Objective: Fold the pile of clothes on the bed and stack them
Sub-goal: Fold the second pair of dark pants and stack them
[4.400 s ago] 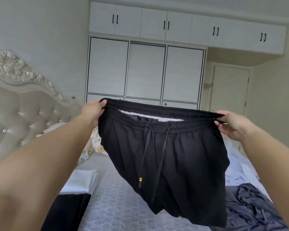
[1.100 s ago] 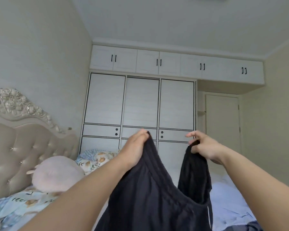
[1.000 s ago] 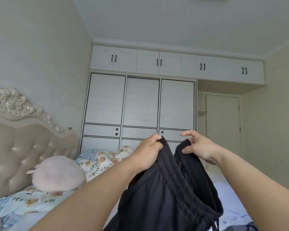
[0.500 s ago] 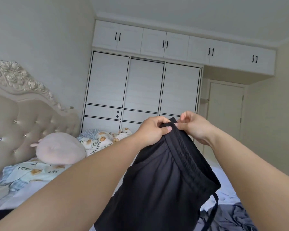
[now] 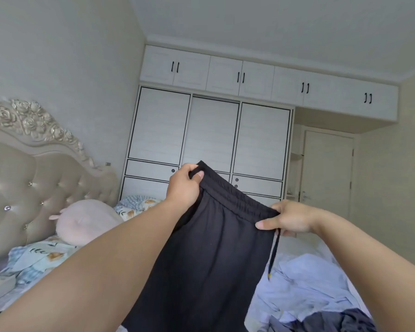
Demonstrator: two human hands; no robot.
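I have the black shorts (image 5: 201,255) hanging in the air above the bed (image 5: 297,245), doubled lengthwise, so the waistband runs as one taut edge between my two hands; holding it stretched like this should let the legs drop straight and line up. My left hand (image 5: 183,186) pinches the far, higher end of the waistband, fingers (image 5: 189,167) curled over it and thumb in front. My right hand (image 5: 290,220) clamps the nearer, lower end, where the drawstring (image 5: 273,255) dangles. Beyond the shorts, to their right, unfolded pale blue clothing (image 5: 304,283) and a dark grey garment (image 5: 333,322) lie on the bed.
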